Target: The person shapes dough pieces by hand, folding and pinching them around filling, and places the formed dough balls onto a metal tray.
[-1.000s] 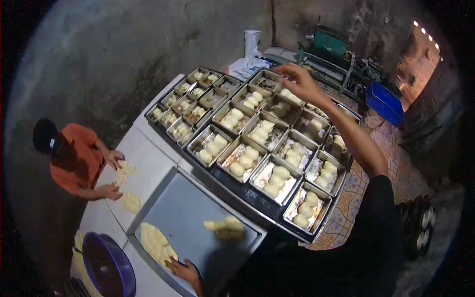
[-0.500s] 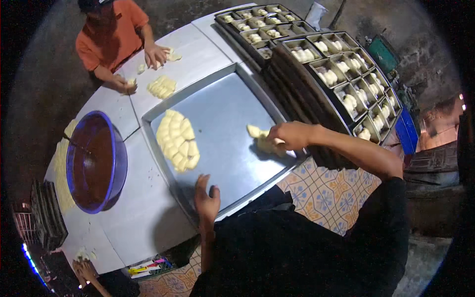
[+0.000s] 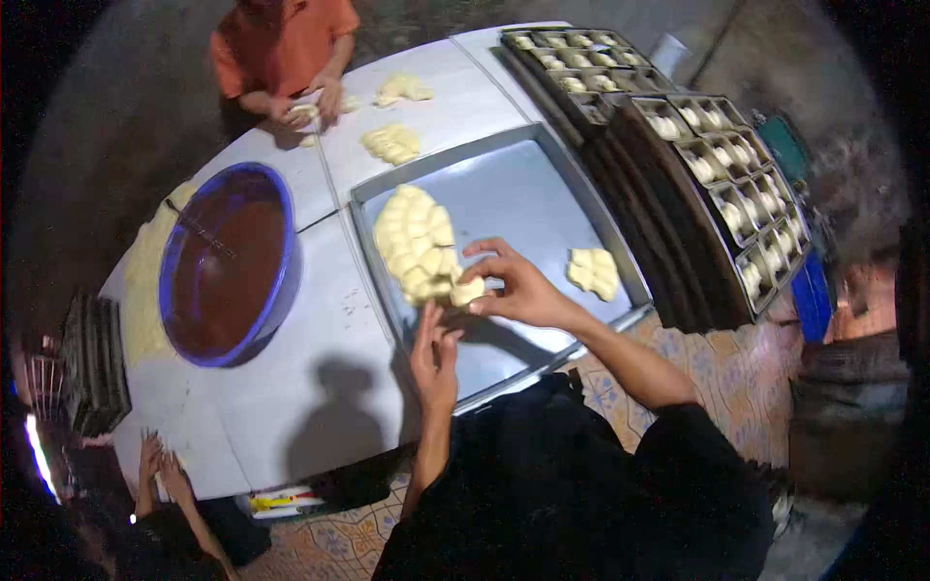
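Observation:
A large metal tray (image 3: 572,174) lies on the table in front of me. On its left side rests a cluster of pale dough pieces (image 3: 412,232), pressed against one another. At the cluster's near right edge, my right hand (image 3: 523,293) grips a dough piece (image 3: 469,290) between thumb and fingers. My left hand (image 3: 436,363) is just below, fingers stretched out and apart, its fingertips close to the cluster's near end; nothing shows in it. A smaller dough group (image 3: 593,272) sits at the tray's right side.
A purple basin (image 3: 289,228) of brown contents stands left of the tray. Stacked compartment pans (image 3: 722,184) with dough pieces line the right. Across the table, a person in orange (image 3: 286,53) handles dough near another dough pile (image 3: 391,142). Another person's hands (image 3: 165,470) are at lower left.
My right hand has moved left from the tray's right side to the big cluster, now with a dough piece. My left hand has come nearer to it. The whole view has shifted.

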`<state>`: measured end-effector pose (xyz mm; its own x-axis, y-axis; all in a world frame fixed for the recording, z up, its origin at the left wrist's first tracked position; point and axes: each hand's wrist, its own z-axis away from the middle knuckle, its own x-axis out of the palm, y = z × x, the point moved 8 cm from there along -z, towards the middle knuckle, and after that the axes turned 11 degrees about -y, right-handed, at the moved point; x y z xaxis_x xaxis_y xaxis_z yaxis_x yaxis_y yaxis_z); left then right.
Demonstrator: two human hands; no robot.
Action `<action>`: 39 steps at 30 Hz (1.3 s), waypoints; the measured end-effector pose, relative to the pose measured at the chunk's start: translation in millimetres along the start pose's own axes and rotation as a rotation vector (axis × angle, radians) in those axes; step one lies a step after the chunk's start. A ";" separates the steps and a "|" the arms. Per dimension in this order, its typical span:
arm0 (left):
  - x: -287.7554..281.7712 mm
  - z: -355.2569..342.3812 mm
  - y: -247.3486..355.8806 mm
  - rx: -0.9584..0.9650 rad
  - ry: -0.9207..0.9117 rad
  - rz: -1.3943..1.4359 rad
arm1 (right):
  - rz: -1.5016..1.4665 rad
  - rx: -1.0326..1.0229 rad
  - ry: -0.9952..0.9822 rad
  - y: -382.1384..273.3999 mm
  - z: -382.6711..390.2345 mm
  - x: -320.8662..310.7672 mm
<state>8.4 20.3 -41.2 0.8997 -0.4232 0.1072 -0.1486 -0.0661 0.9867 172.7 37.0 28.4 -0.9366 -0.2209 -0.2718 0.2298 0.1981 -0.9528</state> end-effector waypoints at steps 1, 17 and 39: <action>-2.2 -4.4 14.2 0.055 0.064 -0.066 | -0.025 -0.033 0.003 -8.8 -2.8 11.1; 11.0 -11.6 -3.3 -0.178 0.018 1.484 | -0.661 0.065 -0.271 14.5 -25.9 83.2; -137.2 -123.1 44.0 -0.172 0.209 0.637 | -1.149 0.317 -0.048 100.2 -57.1 76.9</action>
<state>-71.1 186.7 2.5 0.7213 -0.1478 0.6767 -0.6228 0.2892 0.7270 108.7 94.4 -80.2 -0.6271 -0.1516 0.7641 -0.6755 -0.3827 -0.6303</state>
